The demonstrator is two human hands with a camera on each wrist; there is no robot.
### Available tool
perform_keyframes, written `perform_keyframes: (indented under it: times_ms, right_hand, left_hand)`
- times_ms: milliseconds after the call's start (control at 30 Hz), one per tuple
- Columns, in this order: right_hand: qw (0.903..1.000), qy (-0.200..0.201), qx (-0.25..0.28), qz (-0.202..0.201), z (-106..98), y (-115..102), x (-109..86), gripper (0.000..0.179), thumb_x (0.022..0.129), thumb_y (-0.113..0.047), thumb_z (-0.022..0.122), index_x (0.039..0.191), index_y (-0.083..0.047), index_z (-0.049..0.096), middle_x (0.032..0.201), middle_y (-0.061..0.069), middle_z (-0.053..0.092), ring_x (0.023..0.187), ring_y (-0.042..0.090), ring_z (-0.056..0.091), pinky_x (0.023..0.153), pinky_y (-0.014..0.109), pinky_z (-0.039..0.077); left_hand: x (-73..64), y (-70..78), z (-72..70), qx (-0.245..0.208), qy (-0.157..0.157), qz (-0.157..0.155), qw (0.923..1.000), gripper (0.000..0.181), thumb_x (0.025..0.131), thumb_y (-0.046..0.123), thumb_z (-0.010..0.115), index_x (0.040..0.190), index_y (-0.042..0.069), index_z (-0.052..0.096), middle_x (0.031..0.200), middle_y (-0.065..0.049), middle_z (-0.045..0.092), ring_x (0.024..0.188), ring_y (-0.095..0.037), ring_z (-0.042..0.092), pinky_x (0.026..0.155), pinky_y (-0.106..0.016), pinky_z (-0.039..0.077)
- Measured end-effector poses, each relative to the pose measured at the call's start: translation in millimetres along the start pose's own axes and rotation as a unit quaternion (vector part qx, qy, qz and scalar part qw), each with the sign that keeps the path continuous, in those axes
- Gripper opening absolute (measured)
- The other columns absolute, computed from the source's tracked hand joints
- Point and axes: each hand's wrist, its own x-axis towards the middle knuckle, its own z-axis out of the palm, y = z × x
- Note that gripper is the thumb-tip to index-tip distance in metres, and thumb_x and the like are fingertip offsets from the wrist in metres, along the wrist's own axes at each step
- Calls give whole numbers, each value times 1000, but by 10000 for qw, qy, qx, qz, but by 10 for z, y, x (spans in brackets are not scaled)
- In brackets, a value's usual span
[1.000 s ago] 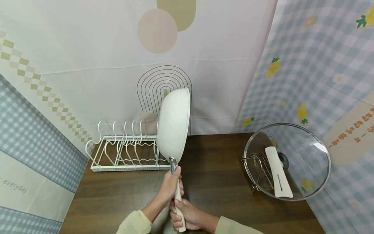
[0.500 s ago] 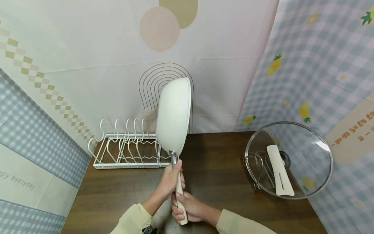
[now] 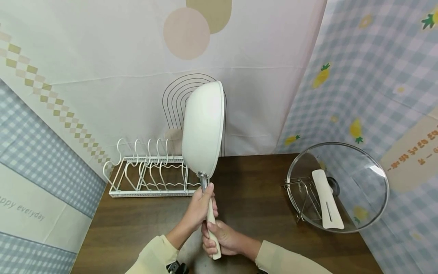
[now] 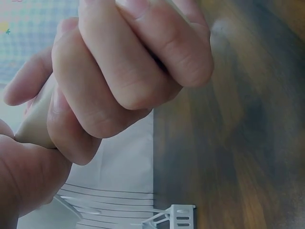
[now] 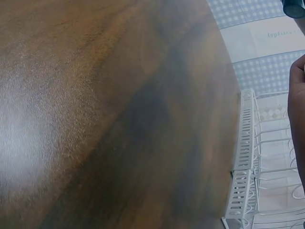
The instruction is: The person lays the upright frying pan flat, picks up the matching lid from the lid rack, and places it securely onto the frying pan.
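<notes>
A cream-white frying pan [image 3: 202, 127] with deep sides stands on edge in the air, its outside facing left. My left hand [image 3: 201, 205] grips the upper handle just below the metal neck. Lower down, my right hand [image 3: 220, 239] holds the handle's end. Curled fingers [image 4: 119, 71] and part of the pale handle [image 4: 38, 125] fill the upper left of the left wrist view. Behind the pan, its right end partly covered, lies a white wire pan rack [image 3: 150, 193]. Whether pan and rack touch, I cannot tell. Only a sliver of a hand or arm shows in the right wrist view.
At the right, a large glass lid [image 3: 362, 179] with a cream handle piece [image 3: 327, 199] leans in a small wire stand [image 3: 301, 186]. A brown wooden table [image 3: 253, 198] lies beneath, with fabric-covered walls [image 3: 260, 45] behind and at both sides.
Both hands have lifted the pan, which sits higher in the head view and covers more of the back wall's arch pattern. The head view has shifted slightly. Rack and lid stay put.
</notes>
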Motion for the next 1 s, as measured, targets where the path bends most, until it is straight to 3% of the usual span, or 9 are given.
perform_keyframes:
  times_ms: [667,1000]
  right_hand:
    - [9999,-22,-81,74,132,-154,-73,42,106,-59,36,91,-20,44,66,-16,47,55,1,46,57,20,47]
    - [9997,-144,-171,-21,179,-286,-52,41,106,-59,37,93,-20,44,68,-16,49,56,0,48,59,20,49]
  left_hand:
    - [-70,146,52,-130,-35,72,9999,43,112,40,42,97,0,48,57,-2,55,41,-10,57,42,-27,51]
    - [-81,310,68,-184,-174,252,9994,43,112,40,41,97,-1,48,58,-3,55,42,-11,58,43,-27,52]
